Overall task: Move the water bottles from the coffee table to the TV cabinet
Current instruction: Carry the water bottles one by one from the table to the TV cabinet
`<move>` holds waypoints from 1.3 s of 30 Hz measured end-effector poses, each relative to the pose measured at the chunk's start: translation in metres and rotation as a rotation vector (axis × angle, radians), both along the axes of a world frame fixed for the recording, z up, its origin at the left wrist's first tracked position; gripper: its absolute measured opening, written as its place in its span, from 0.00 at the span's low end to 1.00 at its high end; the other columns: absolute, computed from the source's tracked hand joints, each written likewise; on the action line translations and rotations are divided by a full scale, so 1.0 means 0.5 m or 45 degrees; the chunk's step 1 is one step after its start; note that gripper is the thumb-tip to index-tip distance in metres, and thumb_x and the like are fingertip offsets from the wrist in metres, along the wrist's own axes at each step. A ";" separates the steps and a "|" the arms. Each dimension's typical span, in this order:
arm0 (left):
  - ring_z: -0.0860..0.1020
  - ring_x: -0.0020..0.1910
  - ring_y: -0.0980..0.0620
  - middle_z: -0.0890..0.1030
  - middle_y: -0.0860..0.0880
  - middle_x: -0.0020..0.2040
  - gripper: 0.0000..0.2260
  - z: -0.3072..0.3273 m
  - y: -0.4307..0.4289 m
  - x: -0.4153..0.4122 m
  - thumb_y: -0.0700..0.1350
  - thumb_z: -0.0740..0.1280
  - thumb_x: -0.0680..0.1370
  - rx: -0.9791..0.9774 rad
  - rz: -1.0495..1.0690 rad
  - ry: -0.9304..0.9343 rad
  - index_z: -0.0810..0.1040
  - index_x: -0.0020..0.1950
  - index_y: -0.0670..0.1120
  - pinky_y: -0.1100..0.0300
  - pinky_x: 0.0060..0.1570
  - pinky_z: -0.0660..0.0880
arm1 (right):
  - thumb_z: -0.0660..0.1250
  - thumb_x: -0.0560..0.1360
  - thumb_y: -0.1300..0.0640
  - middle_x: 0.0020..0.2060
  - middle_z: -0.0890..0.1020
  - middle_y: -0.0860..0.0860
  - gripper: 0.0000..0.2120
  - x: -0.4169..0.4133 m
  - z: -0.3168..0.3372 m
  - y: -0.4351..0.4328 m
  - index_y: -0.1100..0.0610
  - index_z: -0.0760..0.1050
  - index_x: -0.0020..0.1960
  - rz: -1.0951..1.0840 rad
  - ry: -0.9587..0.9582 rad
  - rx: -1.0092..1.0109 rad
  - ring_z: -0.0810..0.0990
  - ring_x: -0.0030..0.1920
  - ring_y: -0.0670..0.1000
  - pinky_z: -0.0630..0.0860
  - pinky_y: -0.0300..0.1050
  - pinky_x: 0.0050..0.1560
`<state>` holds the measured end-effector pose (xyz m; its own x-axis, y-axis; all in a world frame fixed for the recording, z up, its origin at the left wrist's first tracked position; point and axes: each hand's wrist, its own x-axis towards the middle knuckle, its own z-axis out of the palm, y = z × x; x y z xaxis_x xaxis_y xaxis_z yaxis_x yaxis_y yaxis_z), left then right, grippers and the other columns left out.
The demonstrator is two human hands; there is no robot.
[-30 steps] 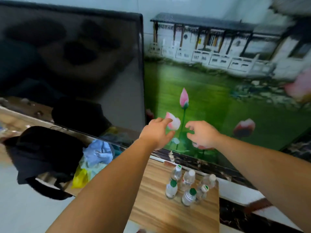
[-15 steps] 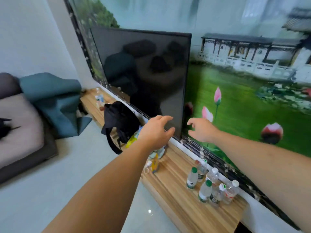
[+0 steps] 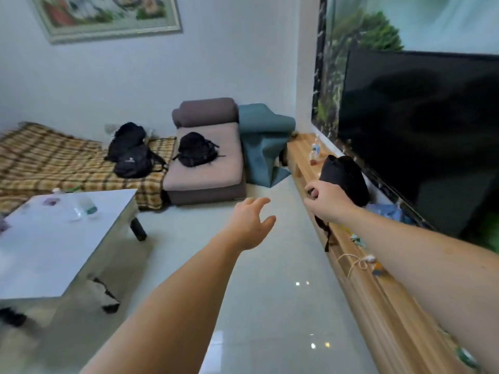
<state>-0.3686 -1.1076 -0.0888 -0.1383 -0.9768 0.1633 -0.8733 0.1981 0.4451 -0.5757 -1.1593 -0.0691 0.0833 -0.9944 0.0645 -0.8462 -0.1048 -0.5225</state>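
Observation:
A white coffee table (image 3: 40,252) stands at the left, and a clear water bottle (image 3: 83,207) with a green label lies near its far edge. The wooden TV cabinet (image 3: 378,300) runs along the right wall under the black TV (image 3: 421,130). My left hand (image 3: 252,222) hangs over the floor between table and cabinet, fingers spread, holding nothing. My right hand (image 3: 328,201) is held out in front of the cabinet, fingers loosely curled and empty. The bottles set on the cabinet are outside the view.
A black bag (image 3: 344,179), a small bottle (image 3: 314,153), string and small clutter sit on the cabinet. Beyond the floor (image 3: 270,306) stand a brown sofa seat (image 3: 208,163) with a black backpack, a teal cover (image 3: 263,141), and a plaid-covered couch (image 3: 54,163) with another backpack.
My view has swung left from the bottle cluster on the cabinet toward the coffee table and sofa. Both hands stay empty; the bottles on the cabinet have left the view.

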 end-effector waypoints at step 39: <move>0.65 0.69 0.50 0.67 0.52 0.71 0.23 -0.095 0.242 1.157 0.57 0.59 0.78 0.257 1.030 0.048 0.64 0.72 0.55 0.52 0.66 0.66 | 0.66 0.75 0.52 0.63 0.77 0.53 0.21 1.374 -0.107 -0.013 0.53 0.71 0.68 1.090 0.093 0.199 0.77 0.58 0.52 0.74 0.45 0.53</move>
